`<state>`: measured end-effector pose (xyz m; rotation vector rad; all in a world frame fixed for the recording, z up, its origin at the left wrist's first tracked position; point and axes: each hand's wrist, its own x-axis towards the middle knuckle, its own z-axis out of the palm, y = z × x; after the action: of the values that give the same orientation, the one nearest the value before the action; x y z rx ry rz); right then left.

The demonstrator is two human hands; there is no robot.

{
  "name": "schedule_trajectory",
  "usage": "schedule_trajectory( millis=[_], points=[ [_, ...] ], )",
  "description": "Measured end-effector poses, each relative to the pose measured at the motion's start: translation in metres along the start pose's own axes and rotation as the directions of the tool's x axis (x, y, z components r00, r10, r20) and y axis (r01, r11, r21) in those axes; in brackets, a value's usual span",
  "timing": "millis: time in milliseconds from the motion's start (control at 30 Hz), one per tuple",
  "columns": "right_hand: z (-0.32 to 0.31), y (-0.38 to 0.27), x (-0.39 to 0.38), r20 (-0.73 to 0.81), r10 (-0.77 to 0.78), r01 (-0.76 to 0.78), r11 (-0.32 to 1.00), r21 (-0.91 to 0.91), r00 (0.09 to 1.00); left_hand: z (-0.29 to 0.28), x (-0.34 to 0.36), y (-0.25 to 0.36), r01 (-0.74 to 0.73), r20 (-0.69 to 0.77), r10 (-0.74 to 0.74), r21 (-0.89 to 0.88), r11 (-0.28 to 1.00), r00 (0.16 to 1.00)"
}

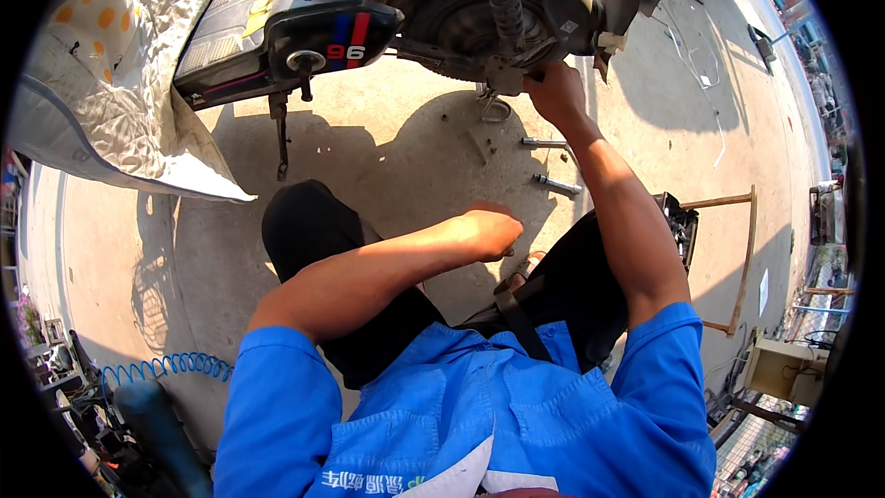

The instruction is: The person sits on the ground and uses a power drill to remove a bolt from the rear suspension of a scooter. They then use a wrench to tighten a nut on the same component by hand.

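An electric scooter's rear wheel [442,14] is in front of me, with a ribbed shock absorber [499,0] running down its side. My right hand [558,94] is closed at the axle area, against the shock's lower mount [504,77]. What its fingers grip there is hidden. Lower and nearer to me, my left hand [495,231] hangs curled in front of my knees, its fingers turned away, and I cannot make out what is in it. Two metal hand tools [557,184] with chrome shafts lie on the ground below my right forearm.
A quilted cover [147,120] drapes over the scooter's front at left. The side stand [280,134] points down beneath the black body panel [323,41]. A wooden frame [749,258] and a toolbox [682,231] stand at right. A blue coiled hose [175,364] lies lower left.
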<state>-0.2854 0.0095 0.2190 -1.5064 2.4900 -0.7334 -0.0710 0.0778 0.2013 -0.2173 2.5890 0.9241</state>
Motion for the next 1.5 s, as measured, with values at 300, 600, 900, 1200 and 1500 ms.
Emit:
schedule_trajectory(
  millis=[300, 600, 900, 1200, 1500],
  points=[
    [0.018, 0.0, 0.012, -0.008, 0.054, -0.053, 0.998, 0.041, 0.999, 0.009, 0.007, -0.006, -0.019, -0.017, 0.02, 0.066, 0.998, 1.0],
    [0.028, 0.018, 0.026, -0.061, 0.099, -0.1, 0.995, -0.021, 0.993, 0.007, 0.008, -0.008, -0.036, -0.018, 0.04, 0.205, 0.978, 0.999],
    [0.042, 0.011, 0.025, -0.078, 0.081, -0.076, 0.995, 0.064, 0.994, 0.009, 0.008, -0.01, -0.039, -0.069, 0.057, 0.228, 0.973, 0.996],
    [0.058, -0.001, 0.028, -0.085, 0.154, -0.139, 0.976, 0.168, 0.984, 0.007, 0.006, -0.014, -0.066, -0.107, 0.085, 0.178, 0.982, 0.991],
    [0.061, -0.024, 0.024, -0.134, 0.21, -0.201, 0.977, 0.073, 0.969, 0.003, 0.001, -0.014, -0.033, -0.133, 0.06, 0.2, 0.979, 0.989]
  ],
)
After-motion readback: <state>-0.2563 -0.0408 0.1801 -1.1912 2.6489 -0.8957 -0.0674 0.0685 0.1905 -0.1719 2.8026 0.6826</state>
